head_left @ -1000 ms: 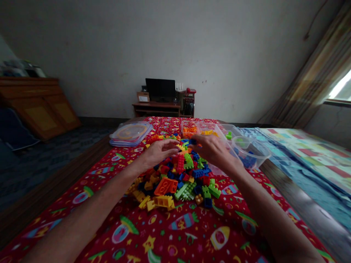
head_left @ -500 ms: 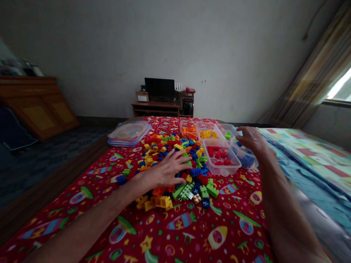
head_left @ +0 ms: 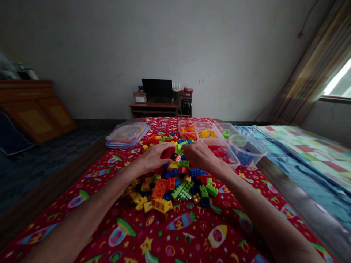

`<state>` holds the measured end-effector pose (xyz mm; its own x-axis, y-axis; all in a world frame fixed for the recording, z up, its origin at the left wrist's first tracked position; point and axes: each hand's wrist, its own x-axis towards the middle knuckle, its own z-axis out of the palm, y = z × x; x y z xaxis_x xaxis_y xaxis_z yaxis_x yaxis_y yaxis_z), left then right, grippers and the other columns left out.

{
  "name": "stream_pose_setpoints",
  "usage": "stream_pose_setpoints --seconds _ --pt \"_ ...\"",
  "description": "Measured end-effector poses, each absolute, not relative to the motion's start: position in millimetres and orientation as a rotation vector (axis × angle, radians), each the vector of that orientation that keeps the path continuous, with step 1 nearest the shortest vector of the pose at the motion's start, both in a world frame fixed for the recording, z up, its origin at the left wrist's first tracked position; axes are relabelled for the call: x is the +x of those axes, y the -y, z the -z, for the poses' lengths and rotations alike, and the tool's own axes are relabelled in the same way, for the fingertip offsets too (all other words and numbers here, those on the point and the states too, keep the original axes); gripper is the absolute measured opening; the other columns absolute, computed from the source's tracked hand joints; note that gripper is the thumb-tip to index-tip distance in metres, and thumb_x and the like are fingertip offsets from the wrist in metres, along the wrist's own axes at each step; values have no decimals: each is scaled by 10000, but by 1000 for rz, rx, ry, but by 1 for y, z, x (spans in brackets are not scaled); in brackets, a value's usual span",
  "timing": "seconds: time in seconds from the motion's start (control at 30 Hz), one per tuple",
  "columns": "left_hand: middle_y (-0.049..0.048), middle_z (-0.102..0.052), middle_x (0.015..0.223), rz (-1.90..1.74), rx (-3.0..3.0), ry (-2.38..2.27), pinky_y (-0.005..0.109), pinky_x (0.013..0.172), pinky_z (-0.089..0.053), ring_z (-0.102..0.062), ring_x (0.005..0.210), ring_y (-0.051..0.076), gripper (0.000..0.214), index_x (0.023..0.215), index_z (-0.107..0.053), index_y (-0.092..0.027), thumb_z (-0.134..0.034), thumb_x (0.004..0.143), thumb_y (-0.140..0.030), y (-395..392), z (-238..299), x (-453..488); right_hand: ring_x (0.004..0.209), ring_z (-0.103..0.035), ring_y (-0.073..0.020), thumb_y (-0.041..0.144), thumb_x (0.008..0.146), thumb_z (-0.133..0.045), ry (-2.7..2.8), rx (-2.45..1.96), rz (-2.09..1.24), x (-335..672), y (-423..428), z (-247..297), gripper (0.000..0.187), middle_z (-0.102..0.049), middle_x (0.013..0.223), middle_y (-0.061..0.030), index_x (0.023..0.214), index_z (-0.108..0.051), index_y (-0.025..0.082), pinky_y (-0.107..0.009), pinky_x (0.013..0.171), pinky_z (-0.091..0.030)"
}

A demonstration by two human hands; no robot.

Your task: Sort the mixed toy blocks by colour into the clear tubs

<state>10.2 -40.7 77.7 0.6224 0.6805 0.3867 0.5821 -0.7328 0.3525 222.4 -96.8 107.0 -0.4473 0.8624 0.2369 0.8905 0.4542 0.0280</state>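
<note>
A heap of plastic building bricks in red, blue, yellow, orange and green lies on a red patterned cloth. My left hand rests on the far part of the heap with its fingers curled round a red brick. My right hand is close beside it, fingers bent down into the bricks by a light green piece. What the right fingers hold is hidden.
Right of the heap stand a clear box of red bricks and a round clear bowl of blue bricks. Behind are clear boxes with orange, yellow and green bricks. Stacked lids lie at the back left.
My right hand has come back from the round bowl to the heap. My left hand has moved up from flat on the bricks and closed on a red brick.
</note>
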Motion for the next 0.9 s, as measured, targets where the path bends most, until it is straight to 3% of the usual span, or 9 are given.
stream_pose_setpoints --seconds 0.17,0.37,0.7,0.9 --pt "75 -684 1169 -844 2415 -1133 410 933 -514 -639 1082 264 465 1206 -604 -202 -639 747 -272 36 -78 6 584 -463 -99 160 923 -407 2505 -1465 193 214 94 -94 269 -656 757 -75 882 -672 143 -262 549 -238" --pt "64 -717 1085 -890 2251 -1010 393 878 -538 -672 1010 265 491 1202 -602 -218 -669 739 -369 40 -78 10 779 -585 -159 295 916 -507 2442 -1373 175 209 91 -85 321 -691 972 -95 1203 -584 174 -251 621 -341" --pt "103 -675 1175 -896 2235 -957 410 890 -539 -655 1037 269 504 1193 -601 -191 -631 779 -476 39 -77 13 602 -462 -104 293 904 -487 2354 -1234 222 223 85 -82 218 -642 746 -48 965 -625 136 -258 577 -271" --pt "93 -704 1093 -834 2270 -963 384 818 -565 -677 953 235 494 1200 -600 -180 -617 796 -466 42 -78 15 518 -382 -88 407 1001 -312 2275 -1397 123 239 80 -97 480 -541 589 -9 712 -602 155 -264 552 -229"
